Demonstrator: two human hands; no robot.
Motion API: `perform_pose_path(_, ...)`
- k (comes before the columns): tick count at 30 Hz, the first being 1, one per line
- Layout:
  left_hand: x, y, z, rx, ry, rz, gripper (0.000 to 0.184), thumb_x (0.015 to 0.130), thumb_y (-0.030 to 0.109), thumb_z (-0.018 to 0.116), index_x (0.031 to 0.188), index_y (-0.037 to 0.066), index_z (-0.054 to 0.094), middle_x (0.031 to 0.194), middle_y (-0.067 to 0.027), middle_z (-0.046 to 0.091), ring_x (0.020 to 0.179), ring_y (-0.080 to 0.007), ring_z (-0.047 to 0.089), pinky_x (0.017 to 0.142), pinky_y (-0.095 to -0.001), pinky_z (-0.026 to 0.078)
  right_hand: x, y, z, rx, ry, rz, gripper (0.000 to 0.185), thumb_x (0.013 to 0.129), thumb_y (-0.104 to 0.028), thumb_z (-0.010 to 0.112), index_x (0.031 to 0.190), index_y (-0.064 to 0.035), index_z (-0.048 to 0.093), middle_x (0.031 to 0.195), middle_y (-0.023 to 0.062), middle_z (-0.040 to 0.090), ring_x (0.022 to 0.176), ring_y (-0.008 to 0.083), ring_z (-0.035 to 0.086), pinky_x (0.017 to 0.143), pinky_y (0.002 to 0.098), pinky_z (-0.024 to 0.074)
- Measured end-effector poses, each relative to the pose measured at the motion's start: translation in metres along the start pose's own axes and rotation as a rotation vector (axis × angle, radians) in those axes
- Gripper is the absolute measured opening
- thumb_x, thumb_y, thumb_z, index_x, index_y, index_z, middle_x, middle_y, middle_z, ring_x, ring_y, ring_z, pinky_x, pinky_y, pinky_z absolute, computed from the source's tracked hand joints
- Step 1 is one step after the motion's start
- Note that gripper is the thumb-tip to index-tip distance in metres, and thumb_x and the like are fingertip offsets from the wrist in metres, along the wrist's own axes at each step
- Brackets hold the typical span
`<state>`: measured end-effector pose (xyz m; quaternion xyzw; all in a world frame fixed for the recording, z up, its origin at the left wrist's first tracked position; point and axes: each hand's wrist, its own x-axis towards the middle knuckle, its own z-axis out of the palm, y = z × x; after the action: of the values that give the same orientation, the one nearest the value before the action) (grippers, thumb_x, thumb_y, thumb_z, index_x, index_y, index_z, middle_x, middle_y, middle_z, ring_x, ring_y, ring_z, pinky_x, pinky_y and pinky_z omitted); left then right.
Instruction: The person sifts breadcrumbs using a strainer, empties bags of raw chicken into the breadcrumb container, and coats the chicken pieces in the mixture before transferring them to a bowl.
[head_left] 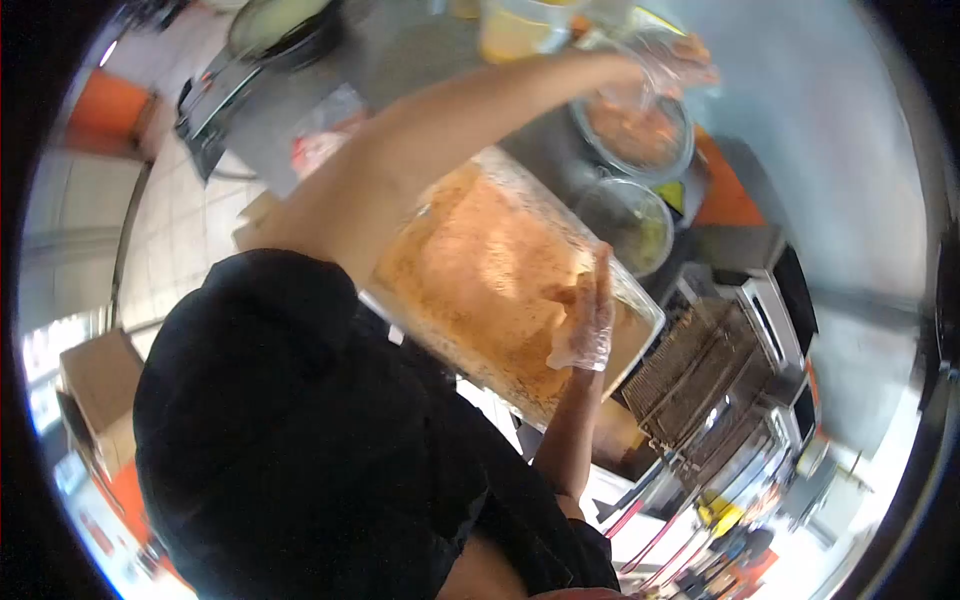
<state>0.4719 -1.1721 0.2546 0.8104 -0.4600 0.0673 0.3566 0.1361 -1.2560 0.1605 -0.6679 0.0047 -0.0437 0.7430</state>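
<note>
A large shallow tray (643, 303) of orange-tan powder, perhaps seasoned flour, lies in front of me. My right hand (587, 325), in a clear plastic glove, hovers over its right end, fingers stretched out and holding nothing. Across the tray reaches my left arm. My left hand (672, 72), gloved too, is above a round bowl (683, 160) of wet reddish-orange food pieces. Motion blurs its fingers, and I cannot make out whether it grips a piece. Beside that bowl stands a second clear round bowl (640, 225) with some yellow-green contents.
A tub with yellow-orange contents (520, 32) stands at the back. A dark pan (285, 35) sits at the upper left, near a red-and-white plastic bag (325, 145). Right of the tray is a ridged grill (690, 370). A metal wall (850, 170) rises behind the counter.
</note>
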Motion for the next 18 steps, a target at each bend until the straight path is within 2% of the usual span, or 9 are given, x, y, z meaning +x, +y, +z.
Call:
perform_pose_path(1, -0.021, 0.017, -0.012, -0.437, -0.002, -0.176, 0.051, 0.088, 0.013, 0.053, 0.136, 0.020, 0.038, 0.143, -0.0054, 0.034, 0.135, -0.0248, 0.026, 0.113, -0.0374, 0.024, 0.000, 0.002, 0.003, 0.018, -0.056, 0.017, 0.059, 0.091, -0.032, 0.056, 0.138, -0.0036, 0.036, 0.145, 0.0203, 0.029, 0.082, 0.0216, 0.066, 0.068, 0.0316, 0.0552)
perform_pose_path(3, -0.077, 0.013, -0.030, 0.275, 0.325, 0.221, 0.057, 0.085, 0.035, 0.057, 0.137, 0.020, 0.038, 0.151, -0.0021, 0.021, 0.138, -0.0236, 0.020, 0.104, -0.0427, 0.036, 0.004, 0.013, 0.020, -0.011, -0.195, 0.020, 0.067, 0.088, -0.038, 0.060, 0.141, -0.0065, 0.032, 0.149, 0.0204, 0.016, 0.086, 0.0257, 0.065, 0.070, 0.0353, 0.0558)
perform_pose_path(4, -0.114, 0.018, -0.049, 0.323, 0.331, 0.154, 0.057, 0.085, 0.035, 0.057, 0.137, 0.020, 0.038, 0.151, -0.0021, 0.021, 0.138, -0.0236, 0.020, 0.104, -0.0427, 0.036, 0.007, 0.010, 0.033, 0.012, -0.270, 0.041, 0.067, 0.088, -0.038, 0.060, 0.141, -0.0065, 0.032, 0.149, 0.0204, 0.016, 0.086, 0.0257, 0.065, 0.070, 0.0353, 0.0558)
perform_pose_path(6, -0.187, 0.049, -0.090, -0.380, 0.396, -0.108, 0.055, 0.087, 0.034, 0.057, 0.135, 0.015, 0.040, 0.139, -0.0070, 0.034, 0.122, -0.0237, 0.036, 0.094, -0.0400, 0.042, 0.013, -0.007, 0.062, -0.296, -0.557, -0.294, 0.068, 0.087, -0.032, 0.061, 0.142, -0.0076, 0.029, 0.148, 0.0199, 0.021, 0.094, 0.0270, 0.062, 0.070, 0.0366, 0.0555)
perform_pose_path(7, -0.220, 0.067, -0.106, -0.747, 0.451, -0.214, 0.054, 0.087, 0.033, 0.057, 0.134, 0.012, 0.041, 0.134, -0.0094, 0.041, 0.113, -0.0238, 0.044, 0.088, -0.0386, 0.044, 0.012, -0.011, 0.077, -0.279, -0.620, -0.284, 0.068, 0.087, -0.032, 0.061, 0.142, -0.0076, 0.029, 0.148, 0.0199, 0.021, 0.094, 0.0270, 0.062, 0.070, 0.0366, 0.0555)
perform_pose_path(9, -0.287, 0.088, -0.138, -1.505, 0.576, -0.340, 0.052, 0.088, 0.031, 0.057, 0.132, 0.007, 0.042, 0.122, -0.0142, 0.054, 0.096, -0.0238, 0.061, 0.078, -0.0359, 0.050, 0.009, -0.021, 0.114, 0.112, -0.237, 0.339, 0.066, 0.086, -0.018, 0.061, 0.142, -0.0079, 0.027, 0.139, 0.0185, 0.034, 0.098, 0.0252, 0.059, 0.070, 0.0338, 0.0543)
perform_pose_path(10, -0.322, 0.088, -0.146, -1.444, 0.724, -0.384, 0.046, 0.088, 0.028, 0.057, 0.127, 0.004, 0.047, 0.102, -0.0135, 0.062, 0.071, -0.0194, 0.062, 0.072, -0.0315, 0.051, 0.005, -0.036, 0.148, 0.104, -0.173, 0.321, 0.067, 0.081, 0.000, 0.054, 0.143, -0.0083, 0.027, 0.124, 0.0183, 0.046, 0.089, 0.0198, 0.058, 0.066, 0.0300, 0.0542)
perform_pose_path(16, -0.545, 0.062, -0.200, -1.259, 1.358, -0.511, 0.033, 0.083, 0.027, 0.063, 0.107, 0.005, 0.060, 0.080, -0.0003, 0.055, 0.075, -0.0147, 0.056, 0.069, -0.0282, 0.049, 0.018, 0.027, 0.204, 0.181, -0.325, 0.410, 0.059, 0.082, -0.001, 0.059, 0.136, -0.0061, 0.037, 0.102, 0.0093, 0.053, 0.083, 0.0165, 0.056, 0.065, 0.0281, 0.0529)
perform_pose_path(18, -0.625, 0.038, -0.205, -1.218, 1.526, -0.525, 0.039, 0.084, 0.025, 0.061, 0.116, 0.004, 0.053, 0.088, -0.0016, 0.055, 0.079, -0.0145, 0.055, 0.072, -0.0296, 0.048, 0.020, 0.040, 0.247, 0.098, -0.401, 0.421, 0.061, 0.082, -0.006, 0.063, 0.137, -0.0057, 0.037, 0.102, 0.0079, 0.053, 0.082, 0.0163, 0.056, 0.066, 0.0288, 0.0534)
